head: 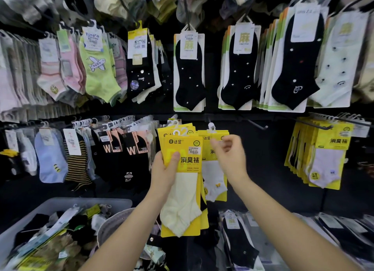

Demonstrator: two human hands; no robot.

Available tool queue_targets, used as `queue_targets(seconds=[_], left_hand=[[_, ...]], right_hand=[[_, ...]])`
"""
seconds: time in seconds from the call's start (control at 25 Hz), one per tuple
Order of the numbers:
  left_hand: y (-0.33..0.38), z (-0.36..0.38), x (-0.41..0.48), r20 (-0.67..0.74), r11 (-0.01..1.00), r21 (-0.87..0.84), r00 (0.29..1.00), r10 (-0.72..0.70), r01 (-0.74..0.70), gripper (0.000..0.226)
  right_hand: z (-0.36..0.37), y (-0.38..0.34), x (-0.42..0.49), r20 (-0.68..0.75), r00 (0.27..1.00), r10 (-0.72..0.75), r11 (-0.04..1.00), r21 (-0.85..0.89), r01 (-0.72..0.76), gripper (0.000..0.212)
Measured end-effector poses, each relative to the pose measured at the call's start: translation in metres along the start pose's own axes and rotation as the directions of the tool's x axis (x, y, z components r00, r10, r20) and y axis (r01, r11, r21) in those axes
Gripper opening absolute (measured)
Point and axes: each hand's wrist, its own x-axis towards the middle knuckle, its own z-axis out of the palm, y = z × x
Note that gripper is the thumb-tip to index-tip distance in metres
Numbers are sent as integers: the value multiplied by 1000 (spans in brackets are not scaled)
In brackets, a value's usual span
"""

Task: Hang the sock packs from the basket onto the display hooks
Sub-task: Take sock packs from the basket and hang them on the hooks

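A dark display wall (232, 149) crowded with hung socks is faced. A fanned stack of yellow card-backed sock packs (182, 169) is clamped in the left hand (165, 169), kept ready. One yellow pack (214, 147) is pinched by the right hand (228, 155), apparently for hooking. The grey plastic basket (22, 226) sits lower left.

The sock packs (183, 149) have glossy yellow card backing with smooth cream knit cloth socks. Their hanger tabs (211, 127) look like white plastic. The display hooks (258, 124) are dark matt metal. The basket (60, 205) is translucent grey plastic.
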Motion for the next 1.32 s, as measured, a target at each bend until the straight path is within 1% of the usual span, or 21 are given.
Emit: queue_targets(seconds=[0.08,0.12,0.2,0.28,0.4,0.48,0.52,0.64,0.84,1.04,1.16,1.32], left_hand=[[2,11,-4,16,1000,-6,1000,20,-20,38],[2,17,-6,33,1000,-18,999,20,-19,38],[2,23,-9,72,996,-85,997,-13,19,29],[3,25,-9,83,990,-137,996,-31,42,27],[4,23,-4,20,1000,-12,999,28,-27,31],[6,18,0,-15,998,29,999,52,-51,36],[7,14,2,-28,998,31,998,55,-54,33],[7,0,8,-38,1000,10,999,12,-11,21],[4,-19,3,-49,1000,26,999,2,-1,20],[2,-31,0,-48,999,17,998,-28,29,25],[1,-33,-1,-57,999,16,998,-32,33,23],[0,-33,-5,-60,999,31,997,-41,43,20]], right_hand=[[7,-7,-16,157,988,-11,999,-29,16,37],[8,-8,-20,175,985,-15,998,-65,27,35],[4,-9,-19,142,990,-21,996,-81,33,31],[-4,-8,-15,144,989,25,1000,-10,-24,25],[-15,-4,-11,152,984,91,990,91,-106,13],[-20,-2,-8,104,990,99,980,165,-115,4],[-23,-3,-5,79,992,99,975,189,-113,3],[-27,-6,3,71,994,81,980,176,-92,3],[-20,-8,6,106,990,91,987,126,-104,7],[-14,-6,0,30,993,117,973,198,-120,10],[-12,-8,3,-6,984,175,952,255,-168,10],[-10,-9,3,-12,977,212,951,232,-204,16]])
